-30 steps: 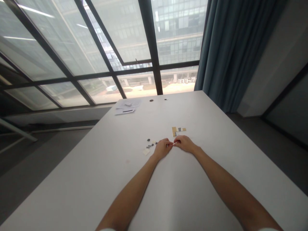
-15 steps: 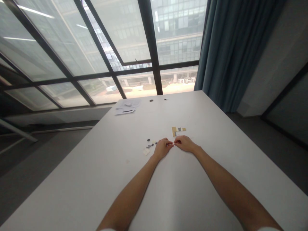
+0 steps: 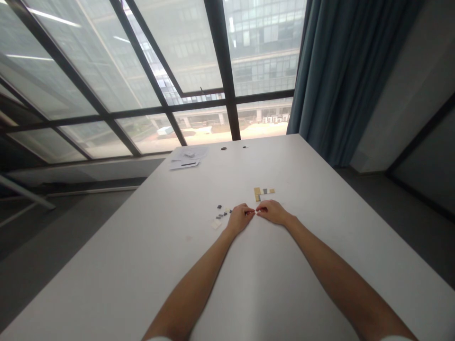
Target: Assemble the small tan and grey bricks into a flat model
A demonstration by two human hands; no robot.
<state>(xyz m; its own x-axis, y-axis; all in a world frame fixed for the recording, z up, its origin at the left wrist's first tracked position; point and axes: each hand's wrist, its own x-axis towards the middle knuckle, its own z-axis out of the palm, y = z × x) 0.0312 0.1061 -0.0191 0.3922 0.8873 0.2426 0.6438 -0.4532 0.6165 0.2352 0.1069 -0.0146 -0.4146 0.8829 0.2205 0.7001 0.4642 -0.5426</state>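
Fingertips of my left hand (image 3: 241,216) and my right hand (image 3: 270,211) meet almost tip to tip over the white table (image 3: 234,279). Between them shows a tiny white piece (image 3: 256,213), too small to name; both hands pinch at it. Just beyond my right hand lies an L-shaped arrangement of yellow and grey flat pieces (image 3: 257,192). Left of my left hand are several small dark grey pieces (image 3: 221,215), partly hidden by that hand. A cream-coloured square (image 3: 216,223) lies near them.
Papers (image 3: 185,164) with a dark strip on them lie at the table's far left. A dark round disc (image 3: 223,148) and a small dark item (image 3: 244,147) sit near the far edge. Windows stand behind the table, and a blue curtain (image 3: 330,85) hangs at the right.
Both hands have barely moved; the fingertips have drawn slightly closer together around the tiny white piece. The pieces on the table have stayed where they were.
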